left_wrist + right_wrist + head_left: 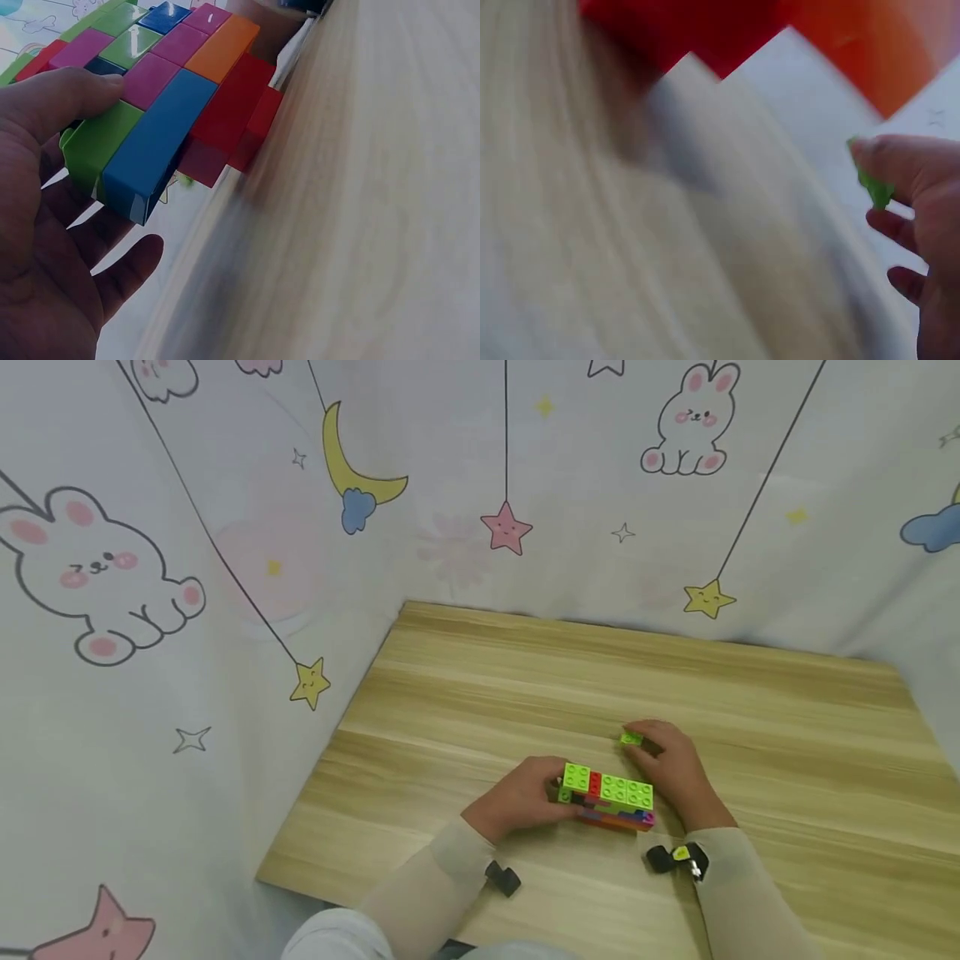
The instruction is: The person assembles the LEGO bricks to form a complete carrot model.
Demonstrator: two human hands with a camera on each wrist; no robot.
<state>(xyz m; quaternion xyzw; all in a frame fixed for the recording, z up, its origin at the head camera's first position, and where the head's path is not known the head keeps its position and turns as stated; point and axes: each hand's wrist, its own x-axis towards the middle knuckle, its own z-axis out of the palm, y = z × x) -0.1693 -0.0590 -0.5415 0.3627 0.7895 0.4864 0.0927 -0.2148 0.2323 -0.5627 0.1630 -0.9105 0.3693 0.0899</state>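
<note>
A wall of stacked toy building bricks [617, 788], lime green and red on top, stands at the front middle of the table in the head view. My left hand [527, 793] grips its left end. In the left wrist view the thumb presses the face of the brick wall [150, 79], with blue, magenta, orange and red bricks showing. Behind the wall's right end, my right hand [667, 764] pinches a small lime green brick [631, 738] between thumb and fingers. The same green brick [875, 184] shows at the fingertips in the right wrist view, apart from the wall.
The wood-grain table [480, 685] runs back to a white curtain [450, 460] printed with rabbits, stars and a moon, which also hangs along the left side. Black wrist devices [678, 860] sit at the cuffs of both sleeves.
</note>
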